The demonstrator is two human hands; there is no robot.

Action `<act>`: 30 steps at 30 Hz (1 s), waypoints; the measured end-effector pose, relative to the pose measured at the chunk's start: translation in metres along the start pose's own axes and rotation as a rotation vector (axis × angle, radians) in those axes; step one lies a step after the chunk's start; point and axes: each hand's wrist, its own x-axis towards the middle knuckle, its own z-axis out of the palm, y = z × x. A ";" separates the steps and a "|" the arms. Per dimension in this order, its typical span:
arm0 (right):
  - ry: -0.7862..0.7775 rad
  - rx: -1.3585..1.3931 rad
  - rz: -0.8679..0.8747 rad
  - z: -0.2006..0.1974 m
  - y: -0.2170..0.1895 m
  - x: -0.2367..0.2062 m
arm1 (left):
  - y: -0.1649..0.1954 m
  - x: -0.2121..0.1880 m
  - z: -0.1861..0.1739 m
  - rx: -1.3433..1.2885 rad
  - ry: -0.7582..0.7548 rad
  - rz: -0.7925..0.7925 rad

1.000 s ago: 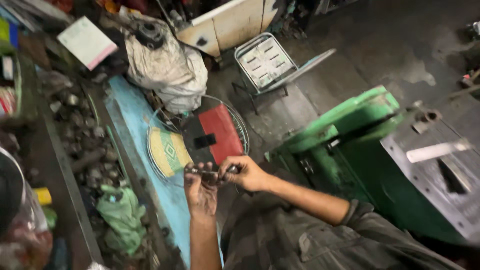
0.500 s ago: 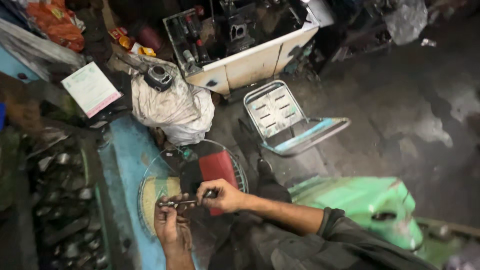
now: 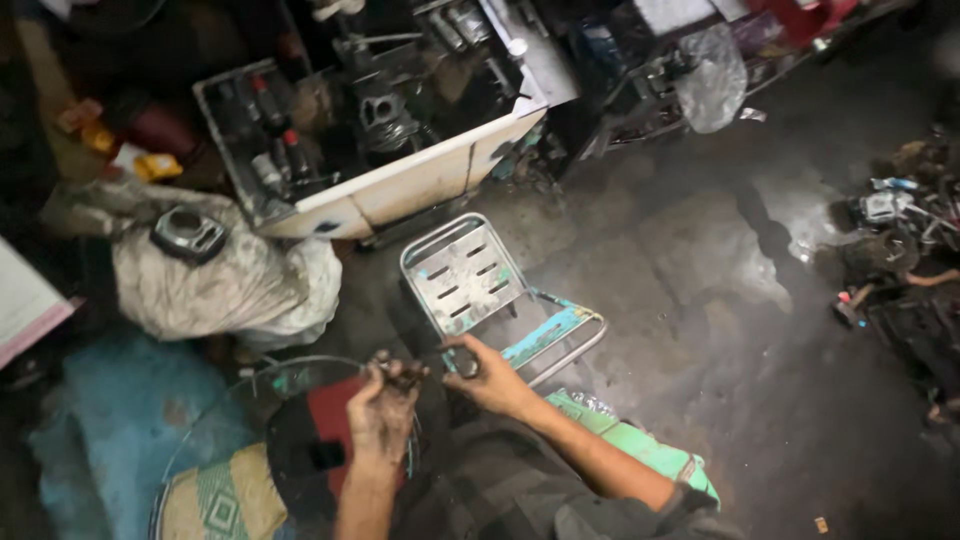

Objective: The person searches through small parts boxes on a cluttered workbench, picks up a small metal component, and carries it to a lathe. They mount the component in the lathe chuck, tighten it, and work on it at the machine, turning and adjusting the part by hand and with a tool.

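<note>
Two hands meet over a small dark metal part (image 3: 415,372), held just in front of the folding chair (image 3: 470,275); beyond the chair stands a white crate (image 3: 400,185) full of engine parts; to the chair's left sits a lumpy grey sack (image 3: 225,285) with a metal cylinder (image 3: 188,233) on top; nearer than the chair, under the hands, lies a wire basket (image 3: 290,365) with red cloth (image 3: 335,420); the left hand (image 3: 380,415) has fingers curled tight around the part; the right hand (image 3: 490,378) pinches its other end between thumb and fingertips.
</note>
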 end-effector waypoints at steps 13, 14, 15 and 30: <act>-0.126 -0.615 0.957 -0.113 0.159 -0.078 | 0.061 0.015 -0.141 -0.150 0.036 0.084; -0.126 -0.692 0.901 -0.099 0.157 -0.086 | 0.063 0.004 -0.162 -0.173 0.045 0.082; -0.070 -0.674 0.980 -0.088 0.152 -0.088 | 0.064 -0.012 -0.183 -0.203 0.054 0.093; 0.135 -0.650 1.001 -0.043 0.140 -0.023 | 0.056 -0.015 -0.118 -0.048 0.064 0.093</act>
